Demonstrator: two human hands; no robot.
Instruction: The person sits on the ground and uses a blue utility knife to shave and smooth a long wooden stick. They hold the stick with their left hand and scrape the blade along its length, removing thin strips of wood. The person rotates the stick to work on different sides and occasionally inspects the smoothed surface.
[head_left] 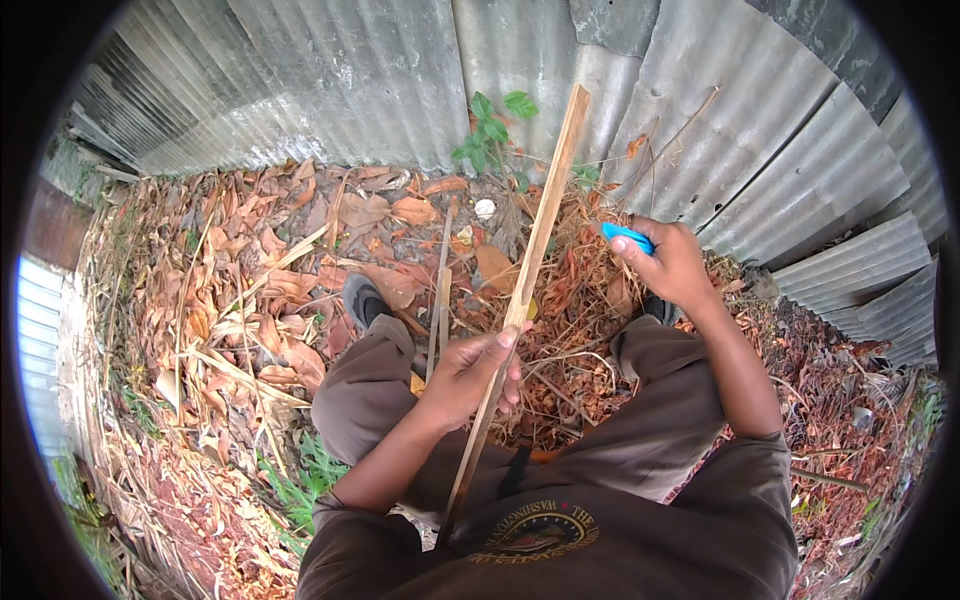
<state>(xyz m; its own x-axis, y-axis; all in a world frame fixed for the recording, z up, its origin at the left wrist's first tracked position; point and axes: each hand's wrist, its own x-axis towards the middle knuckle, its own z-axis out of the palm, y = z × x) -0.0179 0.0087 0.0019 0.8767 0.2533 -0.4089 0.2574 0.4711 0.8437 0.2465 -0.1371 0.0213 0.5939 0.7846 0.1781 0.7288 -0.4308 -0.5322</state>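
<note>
Dry leaves (285,270) lie L of grips. L hand (465,378) pinches wood strip (545,225), which runs above & below grip. R hand (668,265), up & R of it, clutches blue item (628,238), thumb on top.

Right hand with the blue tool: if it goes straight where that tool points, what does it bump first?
Probably the wooden strip in the left hand, though depth is unclear: the blue tool in the right hand might miss it.
</note>
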